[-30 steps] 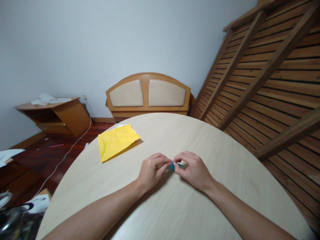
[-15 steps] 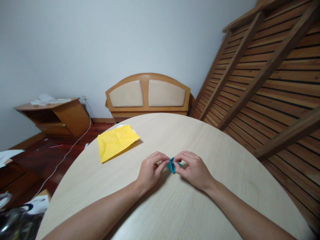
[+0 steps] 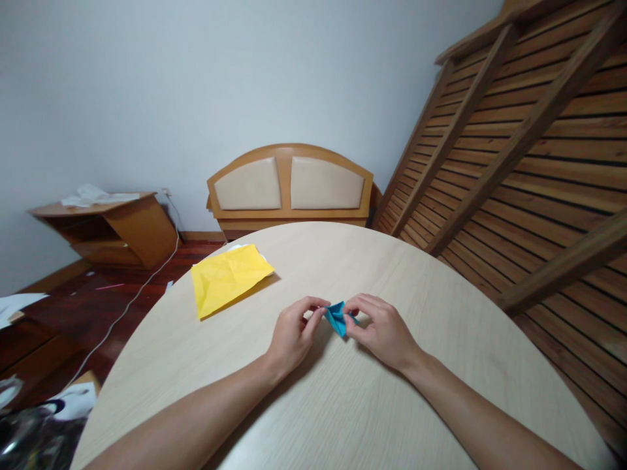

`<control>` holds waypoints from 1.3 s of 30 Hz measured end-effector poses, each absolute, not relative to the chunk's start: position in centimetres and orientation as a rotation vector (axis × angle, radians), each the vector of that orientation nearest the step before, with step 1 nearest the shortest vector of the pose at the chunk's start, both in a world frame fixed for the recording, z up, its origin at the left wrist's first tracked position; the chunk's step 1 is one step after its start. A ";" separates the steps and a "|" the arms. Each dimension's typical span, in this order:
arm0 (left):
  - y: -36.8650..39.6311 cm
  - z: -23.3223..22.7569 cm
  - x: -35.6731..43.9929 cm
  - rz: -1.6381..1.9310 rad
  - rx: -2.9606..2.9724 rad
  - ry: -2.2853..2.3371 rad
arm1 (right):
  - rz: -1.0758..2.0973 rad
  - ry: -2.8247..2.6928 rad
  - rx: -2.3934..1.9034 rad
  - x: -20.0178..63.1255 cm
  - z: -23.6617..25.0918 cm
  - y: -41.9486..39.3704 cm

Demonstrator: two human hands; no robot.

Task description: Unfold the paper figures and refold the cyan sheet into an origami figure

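We see both hands meeting over the middle of the round, pale wooden table [image 3: 441, 339], and between them there is a small folded blue paper [image 3: 337, 318]. The left hand [image 3: 294, 333] has its fingers curled in, and the thumb and forefinger pinch the left corner of the blue paper. The right hand [image 3: 382, 329] is also closed around the paper from the other side, with its fingertips pressed on the right edge, so the piece is held by both hands at once. The blue paper looks like a small pointed shape; its lower tip is directed down toward the table, but we cannot tell if it touches the surface. Both forearms lie over the near part of the table. Well apart from the hands, toward the far left edge of the table, a creased yellow sheet [image 3: 228, 277] lies flat, with a little white paper showing under its far side. Behind the table stands a wooden headboard [image 3: 291, 186] with two beige panels. On the right a slatted wooden frame [image 3: 533, 137] leans, and on the left there is a low wooden shelf [image 3: 105, 225] on the dark floor.
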State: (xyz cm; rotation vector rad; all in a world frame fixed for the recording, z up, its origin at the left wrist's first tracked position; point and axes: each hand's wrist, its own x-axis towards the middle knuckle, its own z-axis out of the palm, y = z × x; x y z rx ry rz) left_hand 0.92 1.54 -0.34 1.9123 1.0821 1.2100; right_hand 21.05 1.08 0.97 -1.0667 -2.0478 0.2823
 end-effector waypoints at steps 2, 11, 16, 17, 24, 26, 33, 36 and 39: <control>1.6 -0.5 0.9 1.215 1.901 1.080 | 0.283 -2.040 -1.074 21.1 1.0 1.1; 1.7 -0.9 1.0 1.228 1.884 1.105 | 0.359 -2.002 -1.097 21.2 0.9 1.1; 1.5 -1.1 0.9 1.093 1.989 1.118 | 0.349 -2.056 -1.078 21.1 1.0 1.1; 1.4 -1.2 0.8 1.076 2.027 1.113 | 0.340 -2.073 -1.072 21.0 1.0 1.1; 1.4 -0.7 0.6 0.979 2.340 1.005 | 0.296 -2.129 -1.039 20.9 1.0 1.0; 1.5 -0.6 0.6 0.957 2.350 1.038 | 0.298 -2.137 -1.027 20.8 1.0 1.0; 1.8 -0.6 0.5 0.979 2.305 1.065 | 0.330 -2.150 -0.989 20.8 0.8 1.1; 1.8 -0.7 0.4 1.001 2.281 1.092 | 0.368 -2.137 -0.990 20.8 0.9 1.1; 1.9 -0.7 0.4 1.004 2.287 1.108 | 0.398 -2.108 -0.993 20.8 1.1 1.1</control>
